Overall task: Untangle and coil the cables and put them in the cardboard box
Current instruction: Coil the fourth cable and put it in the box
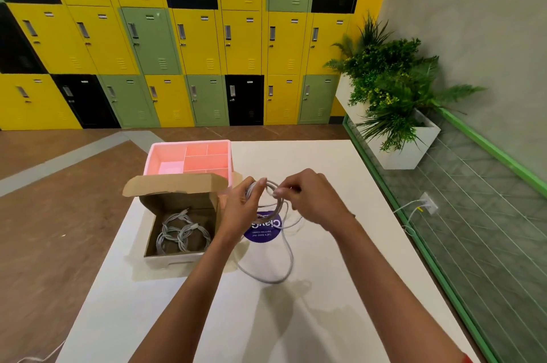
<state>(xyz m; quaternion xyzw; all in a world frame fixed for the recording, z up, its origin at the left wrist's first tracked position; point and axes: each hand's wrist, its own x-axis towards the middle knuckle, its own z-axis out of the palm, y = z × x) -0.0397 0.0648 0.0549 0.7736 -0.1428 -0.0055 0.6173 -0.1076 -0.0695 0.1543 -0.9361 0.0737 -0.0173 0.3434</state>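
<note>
Above the white table [325,318] my left hand [241,208] grips a small coil of grey cable [273,266]. My right hand [310,200] pinches a strand of the same cable at the top of the coil. A long loose loop of it hangs down and lies on the table below my hands. The open cardboard box [154,253] stands to the left of my hands with its lid flap up. Inside it lie coiled grey cables [180,234].
A pink divided tray [154,155] stands behind the box. A round purple sticker [263,234] is on the table under my hands. Right of the table runs a green-framed glass partition [444,274], with a white planter [414,149] beyond. Lockers line the far wall.
</note>
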